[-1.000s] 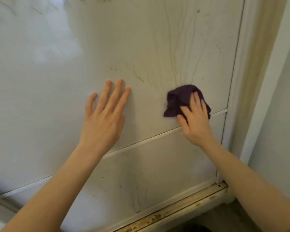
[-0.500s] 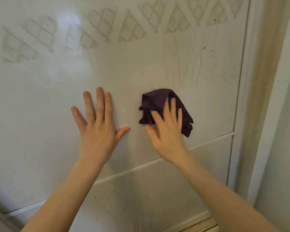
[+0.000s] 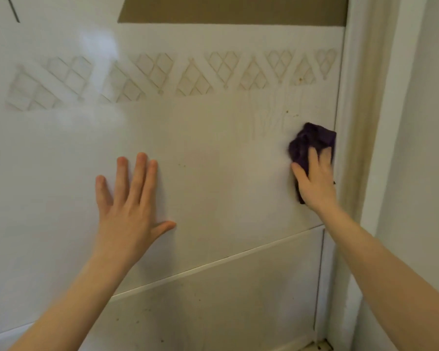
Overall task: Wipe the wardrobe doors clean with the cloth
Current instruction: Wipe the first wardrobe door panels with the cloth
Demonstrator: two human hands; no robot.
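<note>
A glossy white wardrobe door (image 3: 213, 153) fills the view, with a lattice pattern band across its upper part and faint brownish drip streaks and specks at the right. My right hand (image 3: 314, 178) presses a crumpled dark purple cloth (image 3: 309, 140) flat against the door, close to its right edge. My left hand (image 3: 129, 203) lies flat on the door panel to the left, fingers spread, holding nothing.
A yellowed white door frame (image 3: 355, 122) runs down the right side, with a pale wall (image 3: 428, 148) beyond it. A raised strip (image 3: 213, 264) crosses the door below my hands. A brown panel (image 3: 226, 11) sits above. Dirty floor track (image 3: 322, 347) at bottom right.
My right hand has swept the cloth from the middle of the door rightward to its right edge. The view has risen, showing more of the upper door. My left hand stays flat on the panel.
</note>
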